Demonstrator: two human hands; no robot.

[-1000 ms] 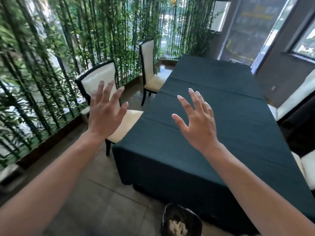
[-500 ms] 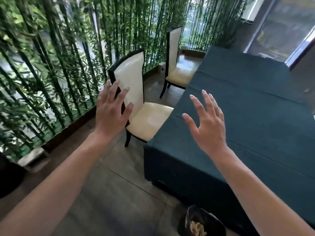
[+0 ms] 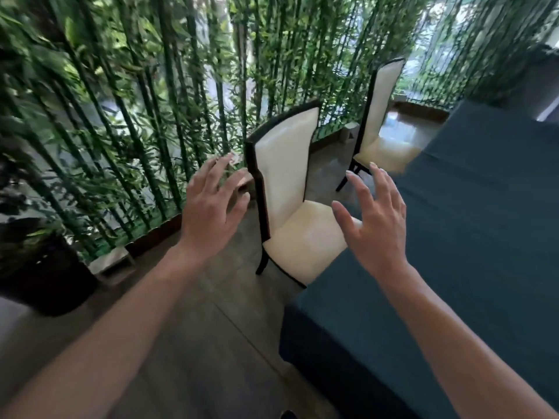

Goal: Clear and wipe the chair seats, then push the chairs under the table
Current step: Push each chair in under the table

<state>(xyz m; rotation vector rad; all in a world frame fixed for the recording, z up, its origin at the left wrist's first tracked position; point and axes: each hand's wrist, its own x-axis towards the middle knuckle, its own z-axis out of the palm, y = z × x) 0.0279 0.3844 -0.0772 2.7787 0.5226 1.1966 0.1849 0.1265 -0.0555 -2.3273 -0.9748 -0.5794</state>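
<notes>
A cream chair with a dark frame (image 3: 290, 176) stands at the left side of the long table covered in dark teal cloth (image 3: 472, 237); its seat is partly under the table edge and looks bare. A second cream chair (image 3: 384, 116) stands farther along the same side. My left hand (image 3: 211, 207) is raised with fingers spread, just left of the near chair's back, touching nothing. My right hand (image 3: 375, 219) hovers with fingers spread over the near chair's seat and the table edge, holding nothing.
A wall of green bamboo stems (image 3: 136, 101) runs along the left, behind a low dark kerb. A dark planter (image 3: 39, 273) sits at the lower left. Grey floor tiles (image 3: 217, 343) lie between the bamboo and the table.
The view has swung left and closer to the near chair. Both hands stay spread and raised, now nearer the chair's back and seat. The bin at the bottom has almost left the view.
</notes>
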